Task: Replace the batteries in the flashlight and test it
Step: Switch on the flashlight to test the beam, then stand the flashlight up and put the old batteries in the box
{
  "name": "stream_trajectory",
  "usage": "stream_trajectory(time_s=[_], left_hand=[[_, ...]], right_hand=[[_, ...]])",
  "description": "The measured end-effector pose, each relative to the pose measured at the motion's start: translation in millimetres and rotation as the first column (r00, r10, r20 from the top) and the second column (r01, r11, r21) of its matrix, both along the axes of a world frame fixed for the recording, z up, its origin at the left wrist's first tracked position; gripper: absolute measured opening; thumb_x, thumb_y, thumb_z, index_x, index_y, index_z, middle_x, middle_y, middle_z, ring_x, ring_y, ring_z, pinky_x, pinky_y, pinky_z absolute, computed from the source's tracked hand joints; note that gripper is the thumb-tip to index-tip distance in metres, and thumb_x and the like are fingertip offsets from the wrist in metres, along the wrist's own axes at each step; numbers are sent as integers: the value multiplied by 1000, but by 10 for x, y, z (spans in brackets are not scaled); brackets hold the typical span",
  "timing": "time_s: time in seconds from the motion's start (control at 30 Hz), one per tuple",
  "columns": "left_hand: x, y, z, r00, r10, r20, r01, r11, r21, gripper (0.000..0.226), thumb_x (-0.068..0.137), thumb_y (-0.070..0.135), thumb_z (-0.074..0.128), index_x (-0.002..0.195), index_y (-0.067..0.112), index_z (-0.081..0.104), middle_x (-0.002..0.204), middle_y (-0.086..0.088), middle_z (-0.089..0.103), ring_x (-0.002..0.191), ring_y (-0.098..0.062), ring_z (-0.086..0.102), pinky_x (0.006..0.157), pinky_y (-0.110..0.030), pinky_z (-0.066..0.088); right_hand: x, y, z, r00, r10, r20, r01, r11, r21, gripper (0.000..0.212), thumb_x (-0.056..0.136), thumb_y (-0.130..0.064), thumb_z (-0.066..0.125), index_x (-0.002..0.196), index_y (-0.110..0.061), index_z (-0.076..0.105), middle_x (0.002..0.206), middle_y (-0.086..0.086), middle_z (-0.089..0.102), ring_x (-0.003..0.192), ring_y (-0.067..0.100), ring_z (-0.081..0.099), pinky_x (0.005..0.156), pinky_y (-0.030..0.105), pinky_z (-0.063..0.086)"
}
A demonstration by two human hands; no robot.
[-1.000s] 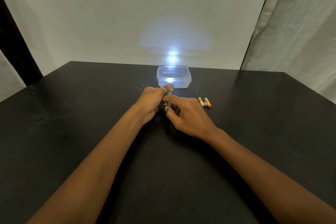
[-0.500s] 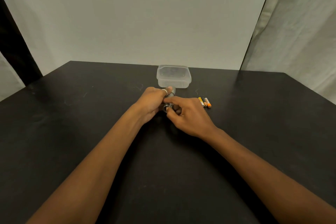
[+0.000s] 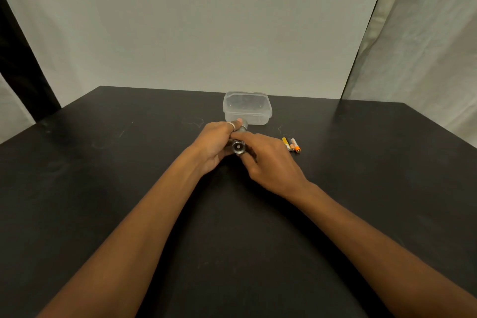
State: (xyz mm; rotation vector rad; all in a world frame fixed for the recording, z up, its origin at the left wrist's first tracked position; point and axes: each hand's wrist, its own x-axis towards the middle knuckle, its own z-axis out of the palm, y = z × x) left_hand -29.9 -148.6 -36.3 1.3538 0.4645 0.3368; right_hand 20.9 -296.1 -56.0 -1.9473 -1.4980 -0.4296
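A small silver flashlight (image 3: 239, 142) lies between my two hands over the middle of the black table (image 3: 103, 188), its head pointing away toward the back wall and its round tail end facing me. My left hand (image 3: 215, 142), with a ring on one finger, wraps around the barrel from the left. My right hand (image 3: 268, 160) holds the tail end from the right, its fingers curled around and under it. No light comes from the flashlight. Three small batteries (image 3: 291, 144) with yellow and orange labels lie side by side just right of my right hand.
A clear plastic tub (image 3: 247, 108) stands right behind the flashlight's head, near the table's back edge. A pale wall rises behind the table, with a curtain at the right.
One second ago the flashlight threw a bright spot on the tub and wall. The light went out half a second ago and stays off. My right fingers have shifted, so the tail end now shows.
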Motion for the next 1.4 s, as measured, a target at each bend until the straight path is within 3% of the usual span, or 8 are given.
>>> stream_trajectory(time_s=[0.1, 0.23, 0.3, 0.47, 0.6, 0.73, 1.0, 1.4], left_hand=[[-25, -30, 6, 999, 29, 28, -29, 999, 13, 22, 105, 20, 49, 115, 16, 67, 87, -3, 74, 75, -12, 70, 62, -26, 59], [-46, -44, 2, 995, -45, 89, 43, 999, 18, 36, 104, 11, 38, 122, 14, 69, 89, -8, 72, 79, -18, 68, 71, -31, 61], [-58, -48, -3, 991, -84, 99, 78, 995, 65, 35, 101, 4, 43, 127, 12, 66, 90, -10, 74, 77, -17, 71, 72, -32, 60], [-95, -70, -49, 989, -88, 115, 39, 927, 372, 43, 88, 19, 78, 129, 24, 67, 71, 14, 65, 73, -4, 65, 61, -26, 56], [-139, -104, -19, 975, -43, 217, -119, 727, 676, 32, 85, 29, 80, 116, 35, 73, 76, 21, 60, 71, 11, 59, 70, -8, 47], [-155, 5, -56, 968, 17, 250, -191, 697, 691, 32, 85, 25, 79, 108, 47, 74, 85, -1, 74, 80, -11, 69, 85, -34, 59], [-221, 461, -40, 945, 220, 242, -326, 604, 727, 36, 85, 8, 73, 115, 28, 77, 96, 6, 78, 92, -8, 71, 80, -19, 56], [-17, 1140, -215, 918, 388, 84, -241, 378, 894, 29, 84, 5, 51, 95, 18, 75, 87, -4, 74, 81, -26, 67, 70, -47, 59]], right_hand=[[36, -2, 9, 999, -28, -31, 30, 996, 83, 41, 99, -13, 59, 139, -20, 57, 107, 4, 69, 94, 15, 63, 82, 32, 54], [87, 14, 142, 995, -68, -74, 81, 977, 199, 35, 98, -17, 63, 133, -20, 62, 113, 2, 54, 97, 5, 50, 81, 12, 45], [120, 47, 244, 980, -63, -191, 110, 963, 248, 31, 98, -18, 64, 130, -20, 63, 117, 0, 60, 102, 5, 57, 83, 17, 51], [207, 69, 454, 863, -46, -504, 220, 931, 292, 26, 99, -32, 65, 123, -22, 64, 109, -8, 72, 103, 8, 70, 88, 33, 61], [185, 90, 498, 831, -77, -550, 267, 924, 274, 33, 99, -34, 65, 128, -21, 62, 116, -6, 71, 108, 10, 68, 91, 39, 61], [86, 243, 468, 790, -144, -595, 279, 950, 140, 41, 95, -25, 69, 133, -15, 56, 120, -1, 68, 98, 9, 64, 68, 6, 50], [-12, 960, 480, 784, -207, -585, 235, 972, -29, 26, 94, -16, 64, 119, -9, 61, 104, 1, 63, 97, 18, 59, 80, 28, 45], [117, 1751, 249, 759, -249, -602, 217, 968, -126, 20, 93, -11, 56, 113, -7, 58, 102, 5, 62, 92, 22, 58, 75, 30, 41]])
